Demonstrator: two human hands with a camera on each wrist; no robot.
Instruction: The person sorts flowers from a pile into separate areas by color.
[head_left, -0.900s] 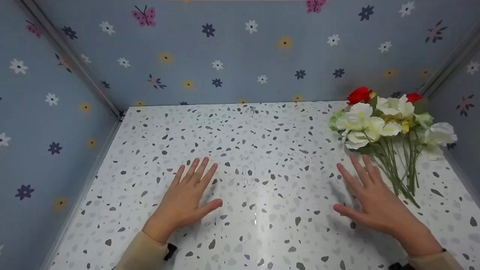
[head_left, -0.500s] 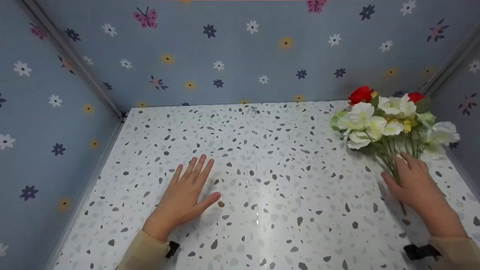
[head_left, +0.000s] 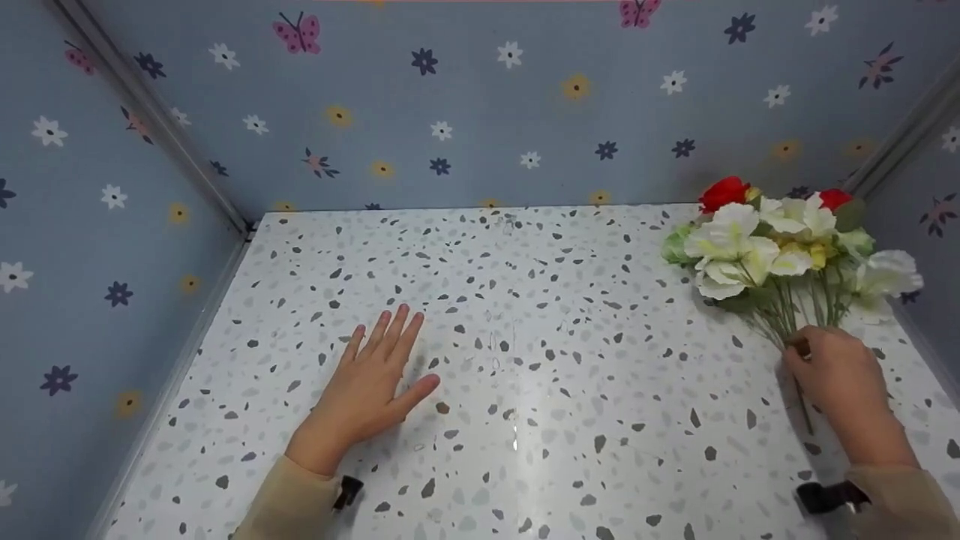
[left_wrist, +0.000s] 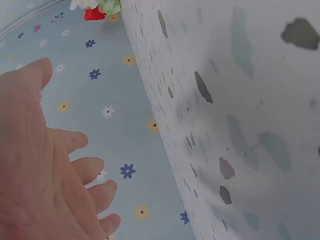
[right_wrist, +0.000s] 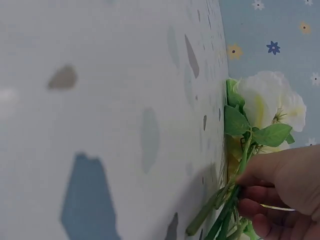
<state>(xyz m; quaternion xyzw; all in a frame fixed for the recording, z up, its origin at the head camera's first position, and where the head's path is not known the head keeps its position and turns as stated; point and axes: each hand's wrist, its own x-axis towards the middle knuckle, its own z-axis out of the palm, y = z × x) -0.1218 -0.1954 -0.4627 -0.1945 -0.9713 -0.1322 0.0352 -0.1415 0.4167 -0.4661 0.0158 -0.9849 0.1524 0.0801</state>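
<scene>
A bunch of flowers (head_left: 735, 229) with white, yellow and red heads and long green stems (head_left: 780, 307) lies at the table's right side, blooms toward the back wall. My right hand (head_left: 844, 379) grips the stems below the blooms, thumb and curled fingers around them. In the right wrist view, that hand (right_wrist: 295, 190) pinches the green stems (right_wrist: 227, 210), with a white bloom (right_wrist: 267, 102) and leaves just beyond it. Fingers spread and straight, my left hand (head_left: 367, 390) hovers palm down over the table's left half and holds nothing.
The white speckled table (head_left: 525, 300) meets a blue flower-patterned back wall (head_left: 480, 105). Side walls (head_left: 82, 247) of the same pattern stand at left and right. Dark camera mounts show at the left wrist (head_left: 347, 493) and right wrist (head_left: 825, 496).
My right hand has moved right from beside the flowers onto their stems, and its fingers have curled round them. The left hand has barely moved.
</scene>
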